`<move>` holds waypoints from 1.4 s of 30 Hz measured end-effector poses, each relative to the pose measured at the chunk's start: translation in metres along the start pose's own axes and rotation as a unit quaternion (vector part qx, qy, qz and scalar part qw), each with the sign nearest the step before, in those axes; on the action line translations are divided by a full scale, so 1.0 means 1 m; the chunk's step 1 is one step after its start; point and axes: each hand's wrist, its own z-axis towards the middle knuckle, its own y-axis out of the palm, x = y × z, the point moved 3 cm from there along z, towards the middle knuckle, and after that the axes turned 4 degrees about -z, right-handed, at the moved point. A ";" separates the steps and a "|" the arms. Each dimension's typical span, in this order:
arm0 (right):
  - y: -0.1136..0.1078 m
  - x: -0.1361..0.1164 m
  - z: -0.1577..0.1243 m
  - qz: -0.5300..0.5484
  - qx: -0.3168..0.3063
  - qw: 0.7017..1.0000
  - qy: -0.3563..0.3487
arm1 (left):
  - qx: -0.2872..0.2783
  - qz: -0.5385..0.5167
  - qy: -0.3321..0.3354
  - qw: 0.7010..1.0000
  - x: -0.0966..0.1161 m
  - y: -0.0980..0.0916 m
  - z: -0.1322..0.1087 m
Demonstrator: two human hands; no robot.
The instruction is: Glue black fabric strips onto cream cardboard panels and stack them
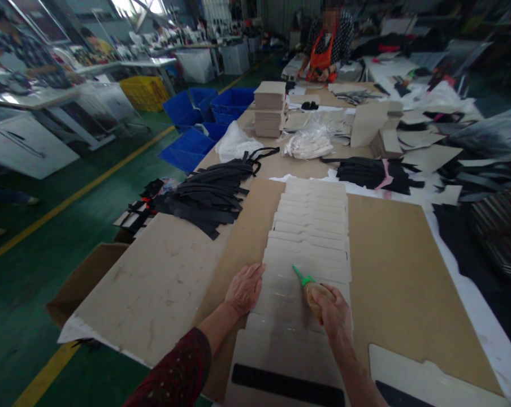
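A row of overlapping light-grey cardboard panels [306, 226] runs away from me down the middle of the brown board. My right hand [334, 311] is wrapped round a yellowish glue bottle [315, 297], tilted so its green nozzle [298, 272] points at the panels and away to the left. Whether the tip touches the cardboard I cannot tell. Flat at the left edge of the row lies my left hand [245, 288], fingers stretched out and fingertips at the panels' side. Shiny wet-looking streaks show on several panels. The nearest panel carries a black strip [287, 384].
Black fabric strips [208, 189] lie in a heap at the far left, and a tied black bundle [374, 174] at the far right. Stacked cardboard [270, 107] stands behind. Another panel [420, 376] lies front right. A person in an orange apron [322, 59] works across the table.
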 end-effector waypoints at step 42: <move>0.067 -0.018 -0.052 0.252 -0.097 0.959 0.084 | 0.065 -0.075 -0.037 0.994 -0.011 -0.003 -0.006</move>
